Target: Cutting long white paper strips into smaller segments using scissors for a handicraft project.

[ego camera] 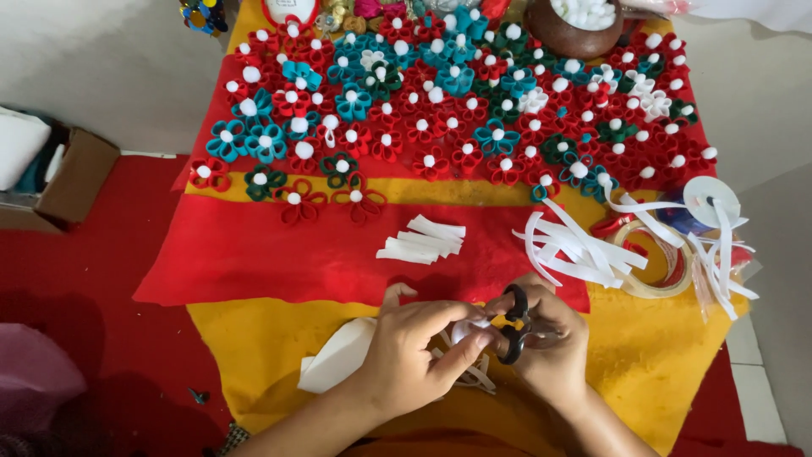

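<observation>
My right hand (554,347) grips small black-handled scissors (513,326) with a yellow joint. My left hand (414,351) pinches a white strip (468,330) right at the scissor blades. A white sheet (337,355) lies under my left wrist on the yellow cloth (254,347). A small stack of short white strips (423,239) rests on the red felt (254,250) just beyond my hands. Long white strips (575,245) are heaped to the right.
Many red, teal, green and white fabric flowers (440,93) with white pom-pom centres cover the far cloth. Rolls of clear tape (660,262) and a white ribbon spool (710,199) lie right. A brown bowl (575,30) of white balls stands at the back. A cardboard box (72,178) sits left.
</observation>
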